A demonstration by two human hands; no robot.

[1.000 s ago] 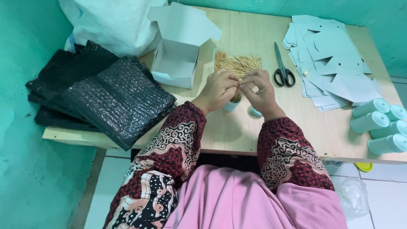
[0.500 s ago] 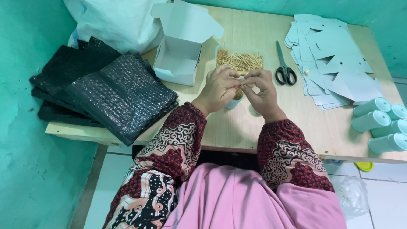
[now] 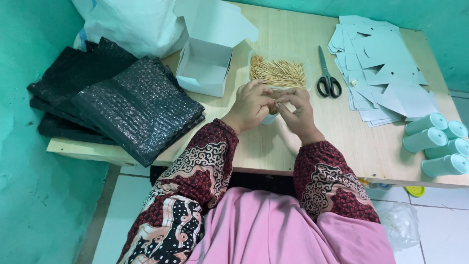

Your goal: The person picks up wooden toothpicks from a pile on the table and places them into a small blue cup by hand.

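Observation:
My left hand (image 3: 250, 103) and my right hand (image 3: 296, 111) meet over the wooden table (image 3: 288, 146), fingers pinched together on a small bundle of toothpicks (image 3: 274, 107). Under the hands a small pale teal container (image 3: 268, 119) peeks out; most of it is hidden. Just beyond my fingers a clear tray holds a heap of loose toothpicks (image 3: 278, 72).
An open white cardboard box (image 3: 204, 66) stands at the left of the tray. Black-handled scissors (image 3: 328, 80) lie beside a stack of pale blue paper cutouts (image 3: 381, 73). Several teal tubes (image 3: 435, 144) lie at the right edge. Black bubble-wrap bags (image 3: 127, 102) are piled at left, a white sack (image 3: 132, 22) behind.
My hands have stayed together over the small container, with only slight finger shifts. The view has drifted a little.

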